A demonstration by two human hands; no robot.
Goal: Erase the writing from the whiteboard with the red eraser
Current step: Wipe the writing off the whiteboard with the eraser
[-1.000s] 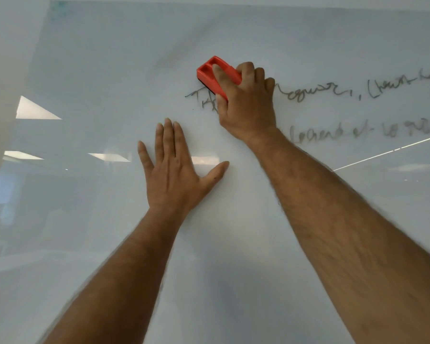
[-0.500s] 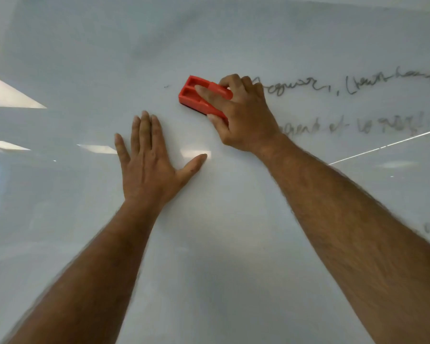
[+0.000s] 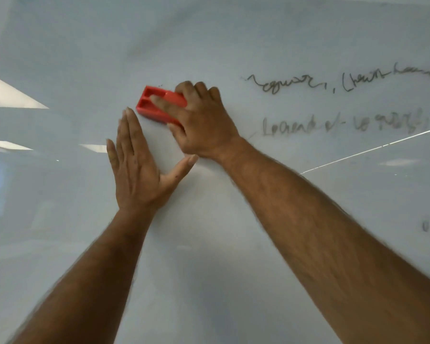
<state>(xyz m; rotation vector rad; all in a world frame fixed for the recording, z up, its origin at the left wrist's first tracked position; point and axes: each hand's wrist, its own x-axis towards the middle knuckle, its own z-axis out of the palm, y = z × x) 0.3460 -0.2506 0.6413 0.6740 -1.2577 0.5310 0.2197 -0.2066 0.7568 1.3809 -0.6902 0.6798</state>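
Observation:
My right hand [image 3: 204, 122] grips the red eraser [image 3: 157, 105] and presses it flat against the whiteboard [image 3: 209, 45], just above my left fingertips. My left hand [image 3: 139, 170] lies flat on the board with fingers together and thumb spread, holding nothing. Two lines of dark handwriting sit to the right of the eraser: an upper line [image 3: 333, 83] and a smudged lower line [image 3: 333, 125]. A tiny speck of ink shows just above the eraser.
The glossy board reflects ceiling lights [image 3: 13, 95] at the left and a thin bright streak [image 3: 370, 150] at the right. A small dark mark [image 3: 425, 225] sits low on the right. The board's lower part bears no writing.
My right hand has swept the eraser down and left, wiping away the first word of the upper line. The eraser now lies close above my left fingertips. My left hand stays flat.

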